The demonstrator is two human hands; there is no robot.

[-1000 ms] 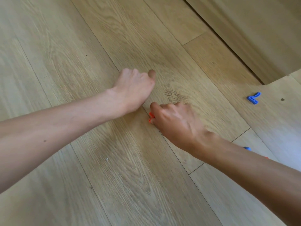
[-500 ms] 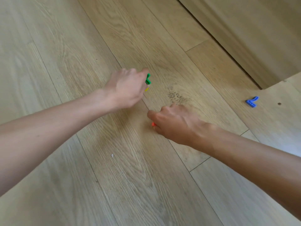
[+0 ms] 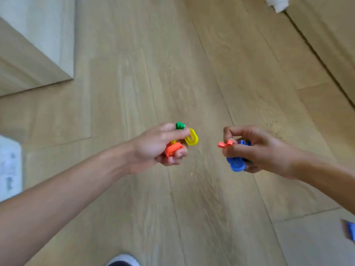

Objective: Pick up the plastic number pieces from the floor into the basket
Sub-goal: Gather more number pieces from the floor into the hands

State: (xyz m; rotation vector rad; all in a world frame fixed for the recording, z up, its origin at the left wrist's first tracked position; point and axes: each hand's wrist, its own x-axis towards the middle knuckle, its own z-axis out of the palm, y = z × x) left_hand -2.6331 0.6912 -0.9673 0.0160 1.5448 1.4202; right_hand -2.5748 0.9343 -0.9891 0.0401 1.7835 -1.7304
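Both hands are raised above the wooden floor (image 3: pixel 192 64), each one curled around a small bunch of plastic number pieces. Left hand (image 3: pixel 159 146): fingers folded inward, gripping 3 visible pieces. They are a green piece (image 3: pixel 180 125) poking out above the index finger, a yellow loop-shaped piece (image 3: pixel 192 137) jutting past the fingertips, and an orange piece (image 3: pixel 172 149) wedged between thumb and lower fingers. Right hand (image 3: pixel 257 148): fingers likewise closed, pinching a small orange-red piece (image 3: pixel 224 144) that sticks out toward the left hand, with blue pieces (image 3: pixel 236 164) bunched under the palm and another bit of blue showing between the fingers. How many blue pieces it holds cannot be told. All the pieces are glossy, bright and chunky; blur hides which numerals they are.

At the right edge, low down, 1 more blue piece (image 3: pixel 351 230) lies on the floor, partly cut off by the frame.

Pale oak-toned planks run diagonally across the view. A light-coloured wall corner or panel (image 3: pixel 38 35) stands at upper left, and a white object with faint print (image 3: pixel 9 167) sits at the left edge. A white rounded item (image 3: pixel 277 3) shows at the top edge beside a dark seam. The toe of a shoe (image 3: pixel 124 261) peeks in at the bottom.
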